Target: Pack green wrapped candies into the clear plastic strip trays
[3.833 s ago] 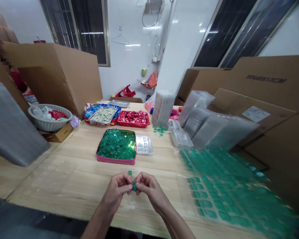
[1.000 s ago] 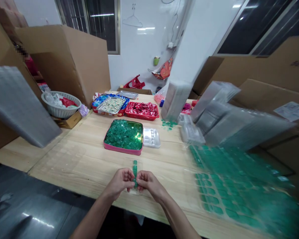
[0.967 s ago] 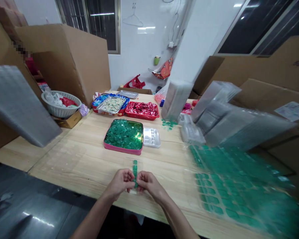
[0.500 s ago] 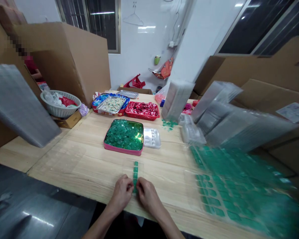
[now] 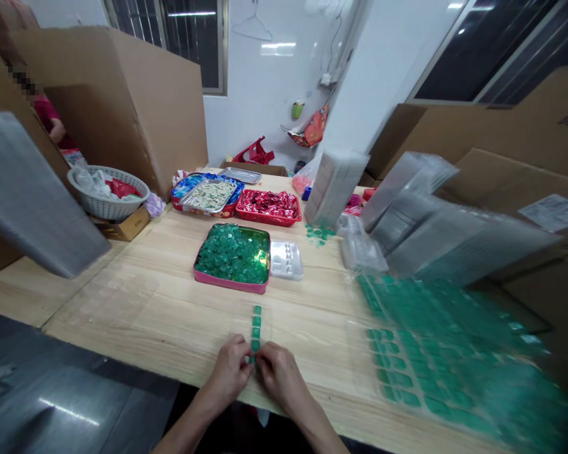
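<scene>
In front of me on the table lies a clear plastic tray, with a single column of small green squares in it. At the column's near end, my left hand is closed, its thumb and fingers pinched at a small green piece. My right hand comes at the same piece from the other side, fingers curled and pressed together. The fingertips nearly meet and partly hide the piece. Beyond the hands stands a pink-rimmed tin heaped with loose green pieces.
Filled trays of green squares spread over the right side. Stacks of clear trays stand behind them. A white tray, a red tray of shiny packets and a basket sit farther back. Another person's arm shows at far left.
My right hand's fingertips have moved left, closer to my left fingertips at the near end of the column. The whole view has shifted slightly.
</scene>
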A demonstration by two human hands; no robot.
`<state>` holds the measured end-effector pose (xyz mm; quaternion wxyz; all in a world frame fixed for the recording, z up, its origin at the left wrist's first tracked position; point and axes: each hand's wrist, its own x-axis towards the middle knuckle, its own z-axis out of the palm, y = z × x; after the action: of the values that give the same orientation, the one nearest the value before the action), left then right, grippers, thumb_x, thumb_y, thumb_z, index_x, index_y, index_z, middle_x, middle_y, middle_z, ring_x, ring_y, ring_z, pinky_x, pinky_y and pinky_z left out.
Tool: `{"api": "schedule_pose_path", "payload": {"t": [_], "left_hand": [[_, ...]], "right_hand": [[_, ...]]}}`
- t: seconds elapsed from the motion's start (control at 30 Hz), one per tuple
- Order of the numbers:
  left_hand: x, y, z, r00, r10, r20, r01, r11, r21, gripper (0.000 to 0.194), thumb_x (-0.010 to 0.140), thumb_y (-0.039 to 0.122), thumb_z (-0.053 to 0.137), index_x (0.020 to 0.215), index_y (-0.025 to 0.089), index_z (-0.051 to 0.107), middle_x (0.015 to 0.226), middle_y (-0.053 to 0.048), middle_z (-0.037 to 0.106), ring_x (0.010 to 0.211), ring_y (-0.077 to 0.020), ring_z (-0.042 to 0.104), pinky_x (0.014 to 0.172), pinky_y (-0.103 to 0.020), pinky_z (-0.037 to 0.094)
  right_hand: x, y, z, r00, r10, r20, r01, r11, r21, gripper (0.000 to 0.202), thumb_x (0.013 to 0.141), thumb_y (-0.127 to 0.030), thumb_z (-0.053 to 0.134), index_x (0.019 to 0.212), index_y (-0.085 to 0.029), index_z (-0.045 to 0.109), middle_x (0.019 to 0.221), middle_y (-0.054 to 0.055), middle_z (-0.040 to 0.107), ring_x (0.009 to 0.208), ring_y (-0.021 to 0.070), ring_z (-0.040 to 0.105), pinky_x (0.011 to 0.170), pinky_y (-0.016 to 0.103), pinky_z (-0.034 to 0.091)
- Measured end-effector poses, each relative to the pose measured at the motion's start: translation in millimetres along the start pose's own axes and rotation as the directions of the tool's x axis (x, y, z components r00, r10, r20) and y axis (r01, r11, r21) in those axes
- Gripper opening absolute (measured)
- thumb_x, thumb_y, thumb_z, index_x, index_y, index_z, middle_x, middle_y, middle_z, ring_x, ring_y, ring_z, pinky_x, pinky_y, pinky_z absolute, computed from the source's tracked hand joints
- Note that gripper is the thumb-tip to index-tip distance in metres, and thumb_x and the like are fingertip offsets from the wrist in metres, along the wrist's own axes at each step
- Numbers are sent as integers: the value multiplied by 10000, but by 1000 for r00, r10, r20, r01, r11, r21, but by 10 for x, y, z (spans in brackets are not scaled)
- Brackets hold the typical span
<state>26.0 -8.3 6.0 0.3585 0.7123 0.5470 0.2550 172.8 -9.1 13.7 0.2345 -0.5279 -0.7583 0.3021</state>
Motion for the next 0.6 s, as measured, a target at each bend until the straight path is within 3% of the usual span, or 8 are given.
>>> {"api": "schedule_pose_path", "payload": {"t": [0.1, 0.27, 0.4, 0.5, 0.6], "left_hand": [[5, 28, -23, 1000, -6, 8, 6, 1000, 23, 134, 609, 44, 498, 629, 165, 552, 720, -6, 494, 697, -138, 486, 639, -238, 345], [15, 61, -36, 999, -34, 10, 34, 999, 10, 154, 604, 35, 489, 641, 165, 562, 695, -1, 475, 627, -124, 471, 605, -233, 342], [8, 46, -6, 999, -47, 2, 47, 999, 19, 166, 585, 25, 479, 639, 163, 554, 702, -4, 479, 610, -118, 467, 593, -228, 337], [-6, 48, -4, 999, -37, -21, 38, 999, 33, 210, 573, 23, 462, 696, 168, 552, 722, -4, 488, 601, -116, 467, 586, -227, 341], [-34, 69, -19, 999, -17, -32, 18, 998, 58, 233, 569, 39, 463, 741, 176, 541, 740, -12, 513, 615, -132, 488, 593, -237, 365]], "right_hand": [[87, 22, -71, 999, 7, 37, -8, 1000, 20, 199, 734, -88, 457, 656, -168, 622, 644, 23, 610, 619, 145, 550, 593, 233, 369], [532, 76, -267, 986, -88, -144, 96, 994, 51, 212, 752, -83, 463, 802, -169, 650, 825, 50, 617, 715, 145, 559, 654, 238, 404], [803, 132, -257, 982, -186, -43, 186, 982, 9, 210, 746, -56, 462, 719, -156, 644, 846, 46, 608, 765, 140, 557, 700, 231, 405], [792, 181, -232, 981, -186, -58, 187, 982, 28, 196, 770, -84, 463, 793, -160, 641, 866, 45, 604, 787, 138, 559, 712, 225, 404], [605, 222, -272, 986, -69, -152, 64, 997, -35, 208, 775, -116, 463, 906, -166, 616, 869, 51, 610, 730, 138, 563, 677, 230, 403]]}}
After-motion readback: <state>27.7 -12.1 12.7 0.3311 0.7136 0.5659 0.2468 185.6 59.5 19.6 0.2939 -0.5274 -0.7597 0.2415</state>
